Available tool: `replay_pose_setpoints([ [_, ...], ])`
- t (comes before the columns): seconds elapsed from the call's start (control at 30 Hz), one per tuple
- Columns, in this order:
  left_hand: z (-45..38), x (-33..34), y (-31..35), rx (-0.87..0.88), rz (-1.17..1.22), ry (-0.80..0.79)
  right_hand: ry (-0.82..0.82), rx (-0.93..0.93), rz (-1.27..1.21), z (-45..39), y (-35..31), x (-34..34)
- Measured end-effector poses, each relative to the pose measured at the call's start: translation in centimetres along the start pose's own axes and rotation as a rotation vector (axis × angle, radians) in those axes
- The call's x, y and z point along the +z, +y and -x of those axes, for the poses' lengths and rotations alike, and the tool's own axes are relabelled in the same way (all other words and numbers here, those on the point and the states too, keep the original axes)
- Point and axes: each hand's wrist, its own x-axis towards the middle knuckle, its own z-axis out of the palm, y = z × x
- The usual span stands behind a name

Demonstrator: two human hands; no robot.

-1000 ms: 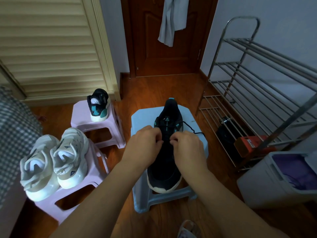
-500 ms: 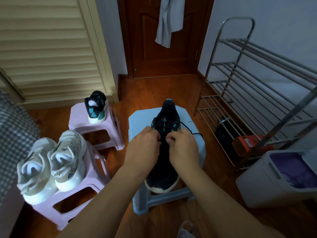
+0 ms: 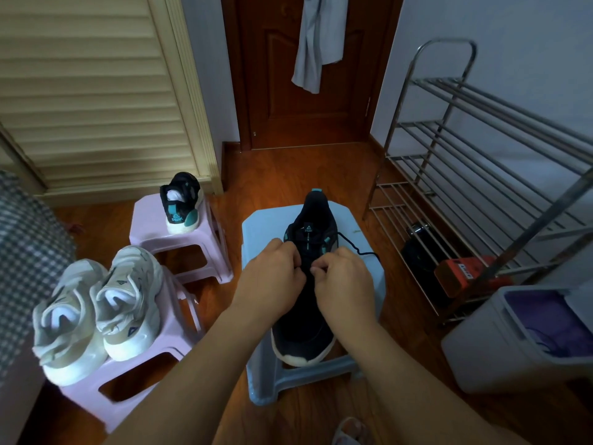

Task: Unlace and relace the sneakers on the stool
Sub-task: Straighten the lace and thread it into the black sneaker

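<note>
A black sneaker with teal accents lies on the light blue stool, toe toward me. My left hand and my right hand sit close together over its lacing area, fingers curled and pinching the black lace. One free lace end trails off to the right across the stool top. The eyelets under my hands are hidden. The matching black sneaker stands on a pink stool at the back left.
A pair of white sneakers rests on a nearer pink stool at the left. A metal shoe rack stands at the right, with a grey bin in front of it. A brown door is behind.
My hands have drawn slightly closer together over the lacing. The view has shifted a little; the sneaker stays in place.
</note>
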Motion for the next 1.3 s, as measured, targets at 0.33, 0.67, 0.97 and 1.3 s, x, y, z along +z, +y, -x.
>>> replay_pose_setpoints([
  [0.33,0.7,0.3,0.2,0.081,-0.114,0.107,-0.033,0.091,-0.116,0.2,0.3,0.4],
  [0.67,0.1,-0.1,-1.3,0.340,-0.099,0.001,-0.055,0.107,-0.106,0.2,0.7,-0.2],
  [0.97,-0.4,-6.7,-8.5,-0.608,0.814,0.426,-0.121,0.071,-0.109,-0.4,1.7,-0.7],
  [1.3,2.6,-10.6,-13.4,-0.840,0.799,0.901,-0.271,-0.006,-0.068,-0.9,2.4,-1.5],
])
